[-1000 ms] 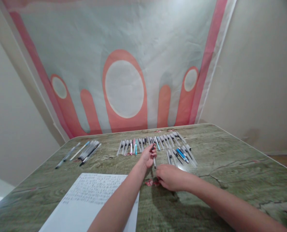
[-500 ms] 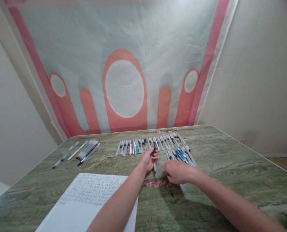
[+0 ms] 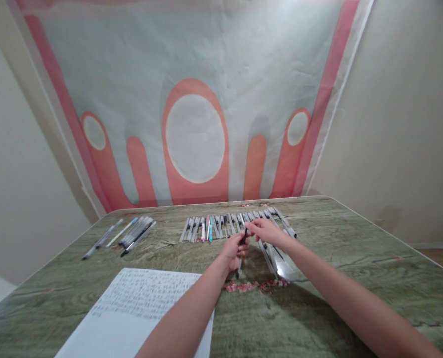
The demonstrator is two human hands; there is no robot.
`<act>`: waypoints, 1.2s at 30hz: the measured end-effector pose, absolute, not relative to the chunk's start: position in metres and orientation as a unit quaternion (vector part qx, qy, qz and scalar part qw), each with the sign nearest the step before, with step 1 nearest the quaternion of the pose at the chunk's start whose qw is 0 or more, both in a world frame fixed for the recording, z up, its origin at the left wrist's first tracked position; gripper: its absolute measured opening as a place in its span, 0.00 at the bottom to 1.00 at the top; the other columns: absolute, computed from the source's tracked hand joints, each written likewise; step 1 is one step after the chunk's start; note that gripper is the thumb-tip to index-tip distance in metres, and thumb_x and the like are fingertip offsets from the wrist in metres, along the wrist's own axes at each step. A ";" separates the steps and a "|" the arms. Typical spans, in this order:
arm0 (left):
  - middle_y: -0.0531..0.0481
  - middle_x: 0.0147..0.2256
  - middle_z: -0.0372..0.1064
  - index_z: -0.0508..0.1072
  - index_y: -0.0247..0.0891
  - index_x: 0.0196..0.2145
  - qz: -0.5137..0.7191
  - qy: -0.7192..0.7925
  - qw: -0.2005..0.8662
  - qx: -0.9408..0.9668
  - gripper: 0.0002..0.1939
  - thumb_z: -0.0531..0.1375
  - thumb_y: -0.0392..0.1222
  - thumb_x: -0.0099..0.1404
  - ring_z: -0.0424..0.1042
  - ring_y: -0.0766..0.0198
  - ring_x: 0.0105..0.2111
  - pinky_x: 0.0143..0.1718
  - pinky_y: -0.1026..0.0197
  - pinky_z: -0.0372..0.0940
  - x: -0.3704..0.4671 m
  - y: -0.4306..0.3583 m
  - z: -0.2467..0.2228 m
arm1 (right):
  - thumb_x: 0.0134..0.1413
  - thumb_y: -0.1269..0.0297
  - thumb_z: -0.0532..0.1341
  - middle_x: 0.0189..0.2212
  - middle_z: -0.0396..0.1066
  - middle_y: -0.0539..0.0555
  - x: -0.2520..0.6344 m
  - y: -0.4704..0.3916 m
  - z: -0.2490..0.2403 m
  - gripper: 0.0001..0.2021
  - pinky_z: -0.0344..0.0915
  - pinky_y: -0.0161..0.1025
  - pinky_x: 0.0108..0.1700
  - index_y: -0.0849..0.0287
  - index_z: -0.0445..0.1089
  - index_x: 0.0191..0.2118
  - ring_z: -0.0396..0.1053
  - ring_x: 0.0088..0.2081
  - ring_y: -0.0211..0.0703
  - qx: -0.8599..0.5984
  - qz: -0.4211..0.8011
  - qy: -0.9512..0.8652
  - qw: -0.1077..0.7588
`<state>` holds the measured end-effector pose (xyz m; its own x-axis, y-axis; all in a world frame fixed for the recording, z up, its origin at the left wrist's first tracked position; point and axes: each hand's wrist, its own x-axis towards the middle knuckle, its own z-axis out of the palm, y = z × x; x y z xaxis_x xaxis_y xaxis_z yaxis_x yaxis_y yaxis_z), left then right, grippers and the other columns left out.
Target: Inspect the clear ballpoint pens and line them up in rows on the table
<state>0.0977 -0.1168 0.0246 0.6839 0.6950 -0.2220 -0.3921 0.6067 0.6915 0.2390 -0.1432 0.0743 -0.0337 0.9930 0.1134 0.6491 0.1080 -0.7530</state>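
My left hand (image 3: 236, 250) is closed around a pen (image 3: 244, 237) with a dark upper part and a clear lower end that points down toward the table. My right hand (image 3: 267, 231) is at the pen's top end, thumb and fingers pinched on it. Just behind both hands runs a long row of clear-barrelled pens (image 3: 192, 228), with a pink one and a turquoise one (image 3: 210, 232) among them. Beneath my right hand and wrist lie more clear pens (image 3: 268, 258), partly hidden by the hand.
At the left lies a bunch of pens (image 3: 139, 232), with a few single pens (image 3: 102, 239) beside it. A sheet of handwritten paper (image 3: 132, 308) lies at the front left, partly under my left forearm. The wood-patterned table (image 3: 337, 258) meets a printed backdrop (image 3: 195, 191).
My right hand has moved up and left from the near side of the right-hand pens to the top of the held pen. The left hand still holds that pen.
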 end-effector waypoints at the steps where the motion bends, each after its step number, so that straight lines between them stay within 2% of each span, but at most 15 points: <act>1: 0.57 0.20 0.53 0.66 0.32 0.33 0.314 0.243 0.859 0.323 0.12 0.55 0.44 0.56 0.42 0.82 0.12 0.11 0.75 0.36 0.098 -0.119 0.026 | 0.49 0.52 0.50 0.21 0.67 0.52 0.238 -0.138 0.073 0.20 0.54 0.30 0.22 0.65 0.67 0.24 0.60 0.20 0.33 -0.612 0.276 -0.663 0.331; 8: 0.58 0.18 0.51 0.65 0.33 0.33 0.292 0.283 0.832 0.378 0.14 0.56 0.46 0.54 0.42 0.81 0.12 0.13 0.74 0.34 0.105 -0.129 0.032 | 0.45 0.53 0.52 0.14 0.60 0.48 0.240 -0.133 0.063 0.18 0.53 0.30 0.21 0.64 0.62 0.18 0.56 0.17 0.31 -0.609 0.332 -0.607 0.388; 12: 0.58 0.18 0.52 0.66 0.33 0.36 0.296 0.324 0.798 0.413 0.17 0.57 0.49 0.52 0.43 0.80 0.12 0.14 0.73 0.34 0.109 -0.132 0.032 | 0.43 0.52 0.53 0.14 0.60 0.48 0.245 -0.134 0.060 0.18 0.53 0.30 0.21 0.64 0.63 0.18 0.56 0.17 0.31 -0.608 0.355 -0.594 0.389; 18: 0.60 0.16 0.49 0.66 0.37 0.40 0.291 0.364 0.769 0.438 0.21 0.56 0.53 0.52 0.40 0.79 0.11 0.14 0.72 0.34 0.112 -0.137 0.034 | 0.45 0.53 0.52 0.14 0.61 0.48 0.248 -0.130 0.056 0.19 0.51 0.30 0.20 0.65 0.64 0.18 0.55 0.17 0.31 -0.632 0.291 -0.614 0.373; 21: 0.59 0.17 0.51 0.66 0.34 0.38 0.306 0.373 0.756 0.443 0.21 0.54 0.54 0.54 0.41 0.79 0.12 0.14 0.72 0.35 0.113 -0.137 0.032 | 0.46 0.53 0.51 0.13 0.59 0.48 0.254 -0.126 0.055 0.19 0.50 0.29 0.19 0.65 0.65 0.20 0.54 0.17 0.31 -0.634 0.265 -0.624 0.372; 23: 0.56 0.18 0.55 0.66 0.32 0.35 0.318 0.375 0.760 0.426 0.19 0.52 0.52 0.56 0.45 0.79 0.12 0.14 0.72 0.37 0.114 -0.135 0.028 | 0.47 0.53 0.50 0.14 0.60 0.48 0.261 -0.123 0.054 0.18 0.50 0.29 0.19 0.65 0.66 0.23 0.54 0.17 0.31 -0.632 0.259 -0.617 0.389; 26: 0.52 0.21 0.60 0.63 0.32 0.34 0.354 0.363 0.770 0.388 0.09 0.51 0.41 0.58 0.53 0.76 0.15 0.15 0.72 0.43 0.114 -0.130 0.022 | 0.45 0.53 0.53 0.17 0.62 0.48 0.272 -0.119 0.049 0.17 0.52 0.29 0.21 0.65 0.66 0.27 0.57 0.19 0.32 -0.629 0.240 -0.612 0.414; 29: 0.50 0.23 0.63 0.61 0.33 0.32 0.377 0.354 0.764 0.385 0.04 0.51 0.33 0.56 0.56 0.75 0.16 0.16 0.72 0.47 0.114 -0.126 0.018 | 0.40 0.54 0.57 0.19 0.65 0.50 0.279 -0.118 0.042 0.16 0.53 0.30 0.23 0.65 0.67 0.27 0.58 0.20 0.32 -0.628 0.227 -0.636 0.386; 36: 0.50 0.24 0.65 0.61 0.33 0.31 0.399 0.358 0.754 0.379 0.03 0.52 0.33 0.56 0.56 0.76 0.16 0.16 0.72 0.48 0.114 -0.122 0.015 | 0.41 0.53 0.57 0.21 0.68 0.52 0.269 -0.121 0.033 0.16 0.53 0.31 0.26 0.64 0.69 0.25 0.60 0.23 0.35 -0.647 0.146 -0.689 0.291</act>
<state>0.1139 -0.1224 0.0148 0.4239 0.8740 -0.2375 -0.3306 0.3935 0.8578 0.2692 -0.1207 0.0332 0.0070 0.9772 0.2121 0.8074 0.1197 -0.5778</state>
